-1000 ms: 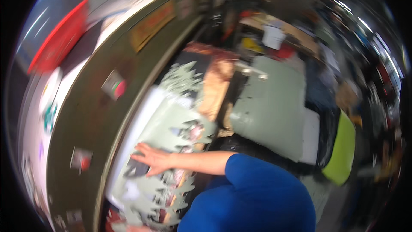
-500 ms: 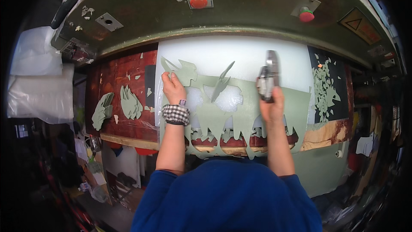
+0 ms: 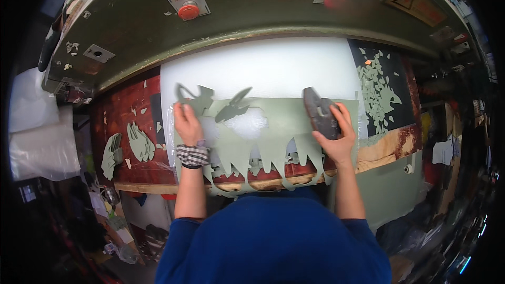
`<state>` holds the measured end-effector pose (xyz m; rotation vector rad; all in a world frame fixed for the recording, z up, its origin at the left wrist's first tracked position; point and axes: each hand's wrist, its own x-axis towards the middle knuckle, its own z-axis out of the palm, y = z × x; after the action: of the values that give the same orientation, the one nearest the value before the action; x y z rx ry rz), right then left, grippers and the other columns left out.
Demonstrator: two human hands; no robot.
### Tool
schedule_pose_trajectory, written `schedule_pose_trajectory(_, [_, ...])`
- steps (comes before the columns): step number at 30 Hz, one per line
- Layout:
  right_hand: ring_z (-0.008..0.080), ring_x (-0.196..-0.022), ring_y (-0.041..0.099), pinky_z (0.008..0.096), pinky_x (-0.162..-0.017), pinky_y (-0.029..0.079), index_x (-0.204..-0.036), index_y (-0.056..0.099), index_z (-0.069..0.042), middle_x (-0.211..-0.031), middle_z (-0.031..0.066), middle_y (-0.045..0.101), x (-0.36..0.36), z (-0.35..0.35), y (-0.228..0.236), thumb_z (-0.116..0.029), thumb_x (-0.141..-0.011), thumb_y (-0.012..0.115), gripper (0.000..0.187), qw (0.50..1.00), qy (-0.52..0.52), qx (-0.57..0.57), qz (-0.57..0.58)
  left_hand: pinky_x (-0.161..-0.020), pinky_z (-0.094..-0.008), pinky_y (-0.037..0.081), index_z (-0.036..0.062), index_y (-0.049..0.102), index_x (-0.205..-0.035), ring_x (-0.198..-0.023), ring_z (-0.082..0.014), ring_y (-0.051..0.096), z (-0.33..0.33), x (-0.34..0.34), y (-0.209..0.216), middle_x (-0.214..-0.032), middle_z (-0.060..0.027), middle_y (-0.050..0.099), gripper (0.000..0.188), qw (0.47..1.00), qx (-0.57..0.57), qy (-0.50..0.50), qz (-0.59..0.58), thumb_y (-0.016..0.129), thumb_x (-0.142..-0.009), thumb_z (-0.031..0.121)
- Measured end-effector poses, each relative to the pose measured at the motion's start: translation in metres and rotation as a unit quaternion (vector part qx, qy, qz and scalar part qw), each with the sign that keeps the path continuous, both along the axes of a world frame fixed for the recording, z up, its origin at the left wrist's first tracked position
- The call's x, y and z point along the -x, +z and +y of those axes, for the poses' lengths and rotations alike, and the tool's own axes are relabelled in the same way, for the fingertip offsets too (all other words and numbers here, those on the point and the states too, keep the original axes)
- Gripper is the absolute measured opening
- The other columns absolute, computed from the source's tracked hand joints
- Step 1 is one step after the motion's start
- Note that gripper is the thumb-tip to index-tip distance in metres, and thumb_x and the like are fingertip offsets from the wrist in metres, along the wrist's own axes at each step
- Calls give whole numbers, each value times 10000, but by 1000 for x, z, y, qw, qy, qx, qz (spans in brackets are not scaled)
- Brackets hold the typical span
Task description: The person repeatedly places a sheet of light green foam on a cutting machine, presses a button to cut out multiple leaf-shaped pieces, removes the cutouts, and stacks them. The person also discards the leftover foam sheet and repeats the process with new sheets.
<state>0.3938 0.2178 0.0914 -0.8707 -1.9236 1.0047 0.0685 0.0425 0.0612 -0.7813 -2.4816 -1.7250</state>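
A pale green sheet (image 3: 284,118) with cut-out holes and a jagged near edge lies over a white board (image 3: 258,63) and hangs toward me. My left hand (image 3: 188,123) is closed on the sheet's far left corner, where a thin strip loops up, blurred. Right of it a loose green flap (image 3: 235,106) stands up from the sheet. My right hand (image 3: 339,134) grips a dark, elongated cutting die (image 3: 320,113), tilted over the sheet's right part. Fingers lie along its right side and the thumb is at its near end.
Two stacks of green cut pieces (image 3: 140,142) lie on the red-brown table (image 3: 150,164) at left. Green scraps (image 3: 376,92) cover a black mat at right. Across the far side runs a dark green machine beam (image 3: 252,0) with red push buttons (image 3: 188,11).
The view has shifted to the right. The cutting die has turned from upright to leaning, its far end toward the left, and sits lower over the sheet. The raised flap leans over more.
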Motion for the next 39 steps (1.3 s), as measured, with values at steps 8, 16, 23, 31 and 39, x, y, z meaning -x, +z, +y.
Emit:
schedule_pose_trajectory(8, [396,-1149,477,444,-932,444,-1144,631,-22,-1275,211,459,33,-13,-12,-124,-506,859,685,982,7,-147,-118,-914,-429,452,14,529,-1232,-1074,-335,530,20,-66,57,-1199,-164,554,734,884,218,-335,243,775,-666,411])
schedule_pose_trajectory(16, [418,-1230,424,512,-1005,388,-1230,596,-129,-1328,222,444,28,-6,-50,-296,-597,827,694,981,15,-139,-135,-1036,-469,378,12,479,-1302,-1215,-407,441,5,-60,20,-1321,-229,466,764,818,309,-379,302,812,-664,267])
schedule_pose_trajectory(23, [430,-1207,413,466,-982,412,-1204,579,-61,-1312,249,406,31,12,-68,-248,-538,828,736,987,-4,-157,-28,-996,-517,414,-16,581,-1207,-1154,-395,534,37,-46,-8,-1214,-232,582,465,701,324,-398,495,598,-909,340])
schedule_pose_trajectory(31, [416,-1169,434,429,-946,438,-1133,608,-33,-1256,240,416,31,26,-71,-225,-514,817,681,987,-7,-161,-13,-1002,-494,413,-44,553,-1233,-1148,-440,521,44,-50,-4,-1205,-305,556,387,703,327,-423,469,521,-907,163])
schedule_pose_trajectory(39, [434,-1209,409,510,-1004,381,-1180,585,-73,-1301,259,416,33,36,-90,-300,-515,815,740,982,-4,-190,-14,-844,-394,513,-92,528,-1217,-980,-333,622,64,14,25,-1096,-259,623,374,970,148,-186,57,497,-977,194])
